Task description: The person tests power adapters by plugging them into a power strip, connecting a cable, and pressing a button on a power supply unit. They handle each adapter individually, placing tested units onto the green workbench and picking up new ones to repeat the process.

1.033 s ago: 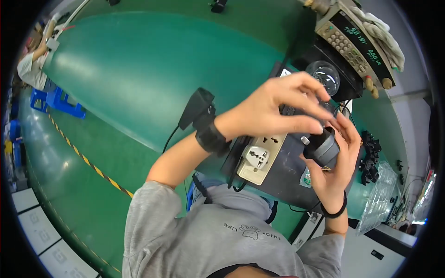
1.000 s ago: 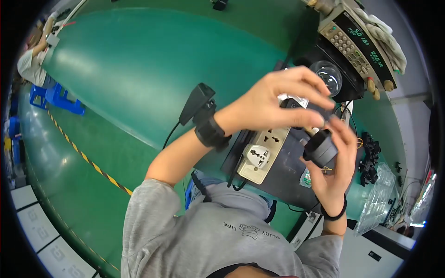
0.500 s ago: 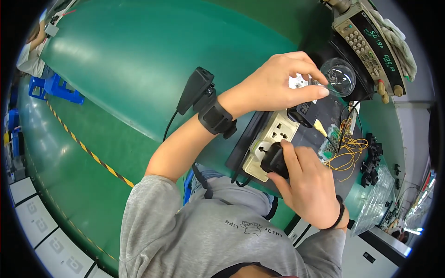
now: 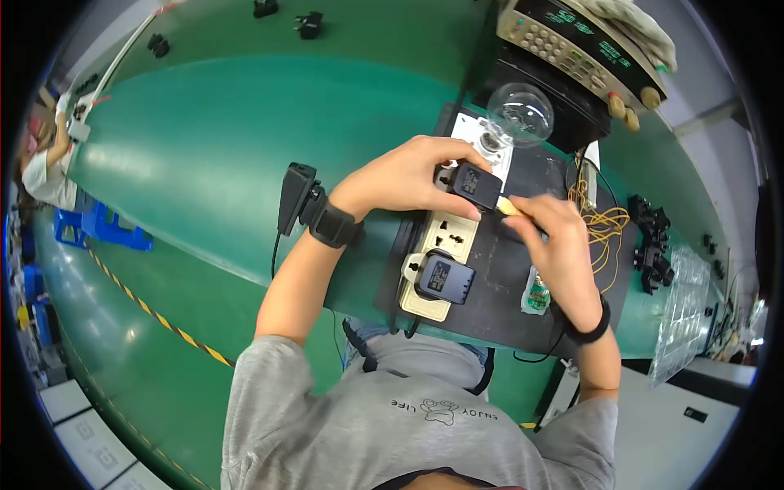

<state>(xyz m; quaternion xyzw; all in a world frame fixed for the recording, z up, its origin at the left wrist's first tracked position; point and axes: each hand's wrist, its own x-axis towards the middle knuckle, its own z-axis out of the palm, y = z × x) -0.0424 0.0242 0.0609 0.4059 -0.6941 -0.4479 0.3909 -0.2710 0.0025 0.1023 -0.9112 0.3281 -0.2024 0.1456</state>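
Observation:
My left hand [image 4: 408, 175] is closed round a black power adapter [image 4: 476, 187] at the upper end of a cream power strip [image 4: 447, 233]. At that adapter's right side, my right hand [image 4: 562, 245] pinches a yellow plug [image 4: 509, 207] that meets or nearly meets it; the exact contact is too small to tell. A second black adapter [image 4: 445, 277] sits in the strip's lower end with no hand on it. Just beyond my left hand, a clear glass bulb [image 4: 520, 114] stands on a white base [image 4: 471, 128]. A small green circuit board [image 4: 536, 296] lies below my right hand.
A bench meter [image 4: 572, 49] with a lit display stands at the back right. Tangled yellow wires [image 4: 606, 233], black plastic parts [image 4: 651, 245] and clear trays [image 4: 682, 306] lie to the right. Several black adapters [image 4: 309, 25] rest far off. Another person [image 4: 47, 167] is at the far left.
My right hand has left the lower adapter and moved up to the yellow plug. My left hand has come from near the bulb onto the upper adapter. The view has shifted.

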